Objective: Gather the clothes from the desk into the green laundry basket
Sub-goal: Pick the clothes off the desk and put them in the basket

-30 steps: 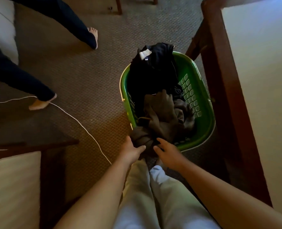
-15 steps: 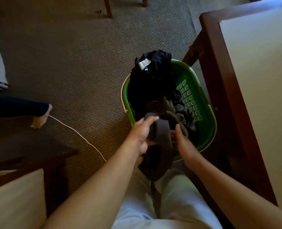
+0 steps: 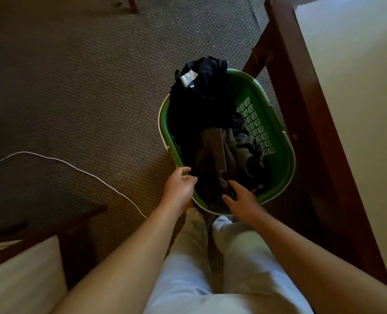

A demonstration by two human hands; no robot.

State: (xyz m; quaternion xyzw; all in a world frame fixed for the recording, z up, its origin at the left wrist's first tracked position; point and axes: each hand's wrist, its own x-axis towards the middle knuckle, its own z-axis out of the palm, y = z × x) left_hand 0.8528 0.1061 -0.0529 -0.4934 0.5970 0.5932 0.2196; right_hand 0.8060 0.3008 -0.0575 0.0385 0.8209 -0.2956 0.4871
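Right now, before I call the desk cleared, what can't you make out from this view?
Head view only.
Desk: its top is cut off by the right and top edges, so leftover clothes cannot be ruled out.
Basket floor: buried under the black garment and brown garment.
Left hand: fingers curl into dark shadow at the near rim; a pinch on cloth cannot be told.
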